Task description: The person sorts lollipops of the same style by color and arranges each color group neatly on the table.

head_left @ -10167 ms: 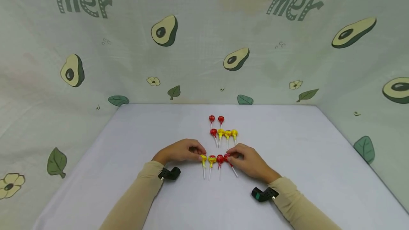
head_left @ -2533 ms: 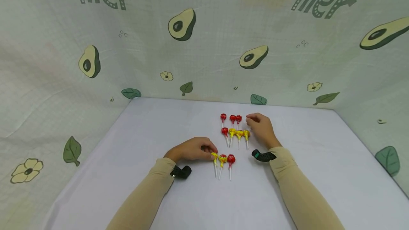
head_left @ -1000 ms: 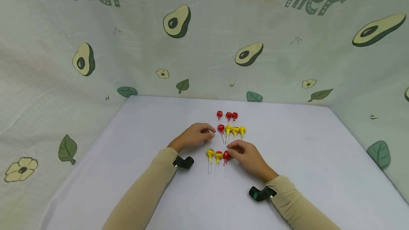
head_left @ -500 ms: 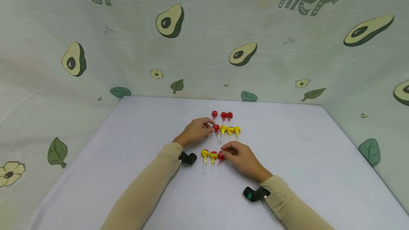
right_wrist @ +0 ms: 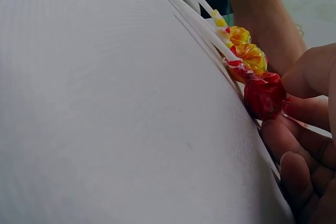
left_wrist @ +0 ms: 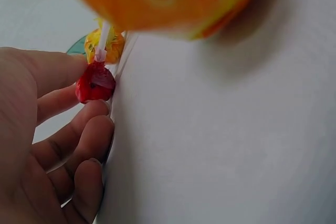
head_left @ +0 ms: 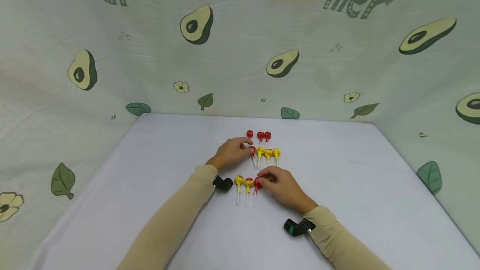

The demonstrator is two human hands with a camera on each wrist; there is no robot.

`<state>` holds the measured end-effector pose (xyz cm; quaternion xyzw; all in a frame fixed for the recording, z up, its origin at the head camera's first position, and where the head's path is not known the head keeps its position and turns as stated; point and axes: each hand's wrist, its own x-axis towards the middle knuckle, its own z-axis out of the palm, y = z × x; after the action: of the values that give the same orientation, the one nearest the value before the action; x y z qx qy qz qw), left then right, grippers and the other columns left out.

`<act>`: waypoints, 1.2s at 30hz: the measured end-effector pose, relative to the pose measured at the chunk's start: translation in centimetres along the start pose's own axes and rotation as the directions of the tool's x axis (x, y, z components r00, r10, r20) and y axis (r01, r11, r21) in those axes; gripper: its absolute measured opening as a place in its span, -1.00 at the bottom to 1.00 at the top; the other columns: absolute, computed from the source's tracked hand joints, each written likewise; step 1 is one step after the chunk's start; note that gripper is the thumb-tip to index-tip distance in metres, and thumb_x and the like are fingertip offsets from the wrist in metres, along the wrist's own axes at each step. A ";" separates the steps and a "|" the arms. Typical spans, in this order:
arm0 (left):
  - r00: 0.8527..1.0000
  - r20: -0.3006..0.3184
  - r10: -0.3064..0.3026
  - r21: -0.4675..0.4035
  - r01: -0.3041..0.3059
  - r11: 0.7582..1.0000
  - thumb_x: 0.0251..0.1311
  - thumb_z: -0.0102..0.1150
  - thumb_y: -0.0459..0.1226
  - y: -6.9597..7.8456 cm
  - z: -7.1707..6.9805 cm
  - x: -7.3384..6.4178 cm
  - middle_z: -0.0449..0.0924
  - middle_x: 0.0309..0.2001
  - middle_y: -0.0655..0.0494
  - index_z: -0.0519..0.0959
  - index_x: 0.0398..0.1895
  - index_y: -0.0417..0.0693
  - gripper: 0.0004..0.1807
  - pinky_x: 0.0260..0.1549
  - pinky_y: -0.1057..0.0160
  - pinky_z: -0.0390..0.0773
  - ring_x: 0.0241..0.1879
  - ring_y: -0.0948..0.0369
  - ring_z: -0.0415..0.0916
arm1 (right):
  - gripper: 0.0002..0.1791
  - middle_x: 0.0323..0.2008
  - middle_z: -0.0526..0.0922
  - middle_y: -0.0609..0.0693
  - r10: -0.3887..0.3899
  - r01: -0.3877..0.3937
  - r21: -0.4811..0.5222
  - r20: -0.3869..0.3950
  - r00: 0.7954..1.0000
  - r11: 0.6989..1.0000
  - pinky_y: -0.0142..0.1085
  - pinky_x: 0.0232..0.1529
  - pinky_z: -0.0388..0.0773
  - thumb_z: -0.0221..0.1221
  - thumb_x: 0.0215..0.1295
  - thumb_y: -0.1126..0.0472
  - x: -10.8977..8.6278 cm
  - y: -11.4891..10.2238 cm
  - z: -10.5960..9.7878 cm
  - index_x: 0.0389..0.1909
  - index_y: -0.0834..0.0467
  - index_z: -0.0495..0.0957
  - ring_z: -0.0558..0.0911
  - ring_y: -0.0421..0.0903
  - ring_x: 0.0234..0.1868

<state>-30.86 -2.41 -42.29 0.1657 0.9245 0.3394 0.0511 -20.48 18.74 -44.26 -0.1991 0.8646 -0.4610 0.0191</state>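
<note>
My left hand (head_left: 231, 152) pinches the head of the red lollipop at the left end of the middle row; in the left wrist view, thumb and fingers lie around that red lollipop (left_wrist: 95, 83). Three yellow lollipops (head_left: 268, 153) continue this row to the right. Nearer the front, my right hand (head_left: 281, 184) pinches the red lollipop (right_wrist: 264, 97) at the right end of the front row. To its left lie two yellow lollipops, one (head_left: 238, 180) at the row's end and one (head_left: 248, 183) between. Both pinched lollipops are partly hidden by fingers in the head view.
Three red lollipops form the back row: one (head_left: 249, 133) stands apart on the left, and two (head_left: 260, 135) lie close together. A white cloth covers the table (head_left: 180, 145). Behind it hangs a curtain (head_left: 232, 53) printed with avocados.
A red lollipop has gone from the front row's right end to the back row. My left hand moved from the front row to the middle row's red lollipop; my right returned to the front row.
</note>
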 end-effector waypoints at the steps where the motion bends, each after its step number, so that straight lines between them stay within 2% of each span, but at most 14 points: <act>1: 1.000 -0.001 0.001 0.006 -0.001 1.000 0.32 0.22 -0.02 0.0 0.0 0.0 0.64 -0.25 0.24 0.64 0.10 0.16 -0.66 -0.26 0.16 0.50 -0.25 0.25 0.54 | -0.86 -0.28 0.69 -0.21 0.001 -0.001 -0.004 -0.002 1.000 1.000 -0.31 -0.24 0.54 0.28 0.36 0.16 0.0 0.0 0.0 -0.10 0.01 0.66 0.62 -0.20 -0.29; 10: 1.000 0.009 -0.018 0.017 0.018 1.000 0.27 0.29 -0.05 0.1 0.0 -0.1 0.61 -0.28 0.25 0.66 0.03 0.21 -0.72 -0.29 0.19 0.48 -0.27 0.24 0.53 | -0.87 -0.31 0.68 -0.24 0.007 -0.007 -0.022 -0.004 1.000 1.000 -0.30 -0.24 0.52 0.26 0.37 0.16 0.1 -0.3 -0.1 -0.10 0.00 0.66 0.60 -0.20 -0.30; 21: 0.999 0.017 -0.036 0.000 0.036 0.999 0.27 0.30 -0.08 0.1 0.1 -0.3 0.62 -0.22 0.23 0.65 -0.02 0.22 -0.77 -0.21 0.16 0.49 -0.21 0.22 0.53 | -0.89 -0.32 0.67 -0.24 0.001 -0.001 -0.018 -0.001 1.000 1.000 -0.31 -0.26 0.51 0.25 0.39 0.16 0.0 -0.2 0.1 -0.11 -0.01 0.66 0.58 -0.19 -0.31; 31: 0.999 0.024 -0.023 0.007 0.023 1.000 0.25 0.27 0.05 0.1 0.5 0.2 0.61 -0.25 0.29 0.63 -0.15 0.29 -0.81 -0.22 0.15 0.47 -0.22 0.25 0.52 | -0.89 -0.31 0.69 -0.26 -0.011 0.011 -0.023 -0.008 1.000 1.000 -0.30 -0.24 0.51 0.23 0.39 0.19 -0.1 -0.2 -0.3 -0.13 -0.01 0.66 0.61 -0.21 -0.30; 36: 0.999 0.047 -0.023 -0.023 0.024 0.999 0.25 0.29 -0.03 0.1 0.1 -0.1 0.61 -0.23 0.26 0.64 -0.12 0.24 -0.82 -0.19 0.14 0.49 -0.20 0.22 0.52 | -0.89 -0.31 0.69 -0.26 -0.011 0.011 -0.019 -0.003 1.000 1.000 -0.30 -0.23 0.52 0.23 0.39 0.19 -0.1 -0.1 -0.2 -0.13 -0.01 0.66 0.62 -0.21 -0.29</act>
<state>-30.77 -2.31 -42.32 0.1621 0.9210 0.3455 0.0786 -20.42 18.85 -44.07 -0.2034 0.8678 -0.4532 0.0134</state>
